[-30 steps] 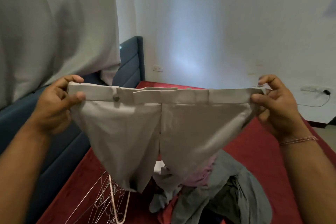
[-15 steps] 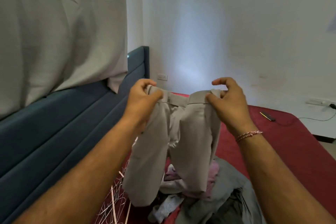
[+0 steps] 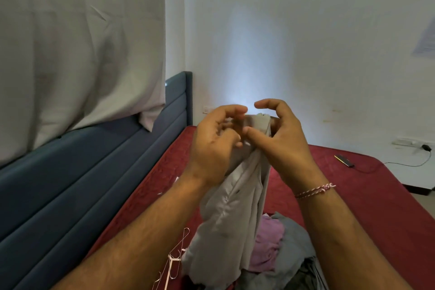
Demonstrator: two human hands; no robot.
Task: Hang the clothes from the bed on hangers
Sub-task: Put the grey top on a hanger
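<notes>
Beige trousers [image 3: 230, 214] hang folded lengthwise in front of me, their legs dropping toward the bed. My left hand [image 3: 214, 143] and my right hand [image 3: 280, 139] are pressed close together at the waistband, both gripping it with curled fingers. Under the trousers a pile of clothes [image 3: 282, 249] lies on the red bed cover [image 3: 367, 198], with pink and grey pieces showing. Several thin wire hangers [image 3: 174, 259] lie on the bed at the lower left, partly hidden by my left forearm.
A blue padded headboard [image 3: 82, 179] runs along the left with a grey curtain [image 3: 77, 42] above it. A dark remote [image 3: 344, 160] lies on the far right of the bed. A cable and socket [image 3: 414, 146] sit by the white wall.
My hands have come together, folding the waistband in half from a wide spread. The trousers now hang as one narrow bundle.
</notes>
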